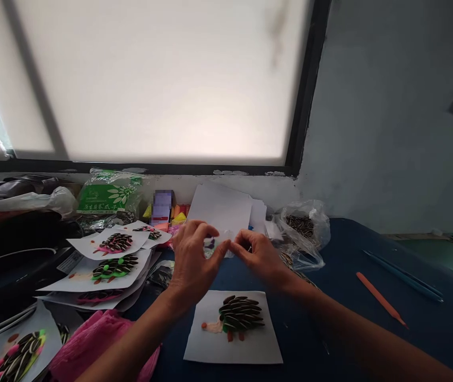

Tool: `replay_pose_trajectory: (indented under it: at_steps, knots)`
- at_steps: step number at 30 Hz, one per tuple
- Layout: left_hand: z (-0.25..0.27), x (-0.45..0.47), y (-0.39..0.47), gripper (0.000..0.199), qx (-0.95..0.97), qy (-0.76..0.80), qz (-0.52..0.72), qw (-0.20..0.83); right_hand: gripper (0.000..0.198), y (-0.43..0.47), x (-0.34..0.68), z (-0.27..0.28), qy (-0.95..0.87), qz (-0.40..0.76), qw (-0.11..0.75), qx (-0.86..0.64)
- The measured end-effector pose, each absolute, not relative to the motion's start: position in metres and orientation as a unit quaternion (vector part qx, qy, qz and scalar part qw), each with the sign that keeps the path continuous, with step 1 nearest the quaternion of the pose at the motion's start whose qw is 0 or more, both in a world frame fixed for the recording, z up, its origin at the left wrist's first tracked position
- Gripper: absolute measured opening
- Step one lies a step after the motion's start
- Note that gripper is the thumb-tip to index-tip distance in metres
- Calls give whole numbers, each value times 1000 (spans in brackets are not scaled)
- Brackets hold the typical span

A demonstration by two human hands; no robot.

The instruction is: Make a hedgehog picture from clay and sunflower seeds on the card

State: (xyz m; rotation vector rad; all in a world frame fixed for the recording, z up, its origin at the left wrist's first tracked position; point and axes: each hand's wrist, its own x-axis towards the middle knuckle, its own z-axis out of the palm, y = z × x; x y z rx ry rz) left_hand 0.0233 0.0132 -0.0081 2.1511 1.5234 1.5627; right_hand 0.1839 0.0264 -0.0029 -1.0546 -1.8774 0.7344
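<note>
My left hand (197, 260) is raised above the table, its bent index finger well apart from the thumb. The left thumb tip meets the fingertips of my right hand (260, 257), which are pinched together. Anything in that pinch is too small or hidden to make out. Below both hands lies a white paper card (202, 350) with a hedgehog picture (240, 318). Its spines are striped sunflower seeds, with a peach-coloured snout, reddish-brown nose and feet, and a bit of green at the neck. Behind my hands is a small clear plastic bag (228, 244), partly hidden.
Finished-looking hedgehog cards (107, 273) are stacked at left beside a pink cloth (103, 339). A bag of seeds (302, 225), white sheets (220, 204), a phone (162, 207) and a green packet (107, 193) line the back. An orange tool (381, 300) and blue tweezers (403, 276) lie right.
</note>
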Motion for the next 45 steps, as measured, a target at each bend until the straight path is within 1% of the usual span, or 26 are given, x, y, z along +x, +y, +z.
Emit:
replay_pose_trajectory:
  at_steps: [2,5,6,8,10,13,17,20,23,27,29,33,35,36,38,41,45]
  knots:
    - [-7,26,12,23,725,477,481,120,32,26,183,-5,-757,301,423,-397]
    - [-6,27,13,29,710,413,483,302,34,27,183,-7,-762,356,431,-327]
    - [-6,26,14,30,698,395,488,343,35,28,183,-7,-759,381,430,-306]
    - [-5,24,15,32,686,379,494,378,36,28,183,-5,-750,430,421,-274]
    - [-4,22,16,32,690,384,494,366,36,28,183,-3,-739,459,413,-269]
    - [-4,21,16,33,702,410,498,302,33,27,183,-1,-718,471,418,-297]
    - [-9,22,18,35,715,437,492,234,34,27,183,-2,-707,471,395,-349]
    - [-14,24,18,32,728,453,480,185,34,28,185,-2,-714,452,389,-365]
    - [-16,25,17,28,731,460,477,163,35,29,186,-1,-712,458,402,-348]
    - [-12,22,17,28,725,474,482,135,38,31,186,0,-692,480,416,-343]
    - [-10,21,17,29,715,488,483,129,36,32,186,0,-696,454,415,-371]
    - [-9,24,15,28,720,472,484,159,27,31,188,0,-739,304,408,-442]
    - [-9,26,13,27,734,448,480,177,20,30,189,0,-757,247,397,-457]
    - [-9,27,12,26,741,438,475,184,16,29,189,0,-762,237,393,-456]
    - [-10,27,11,27,753,427,460,197,14,29,189,0,-763,257,393,-445]
    - [-12,28,11,26,763,428,444,195,20,32,189,-2,-750,293,392,-445]
    - [-15,31,9,27,758,440,450,170,23,38,193,-4,-738,275,405,-465]
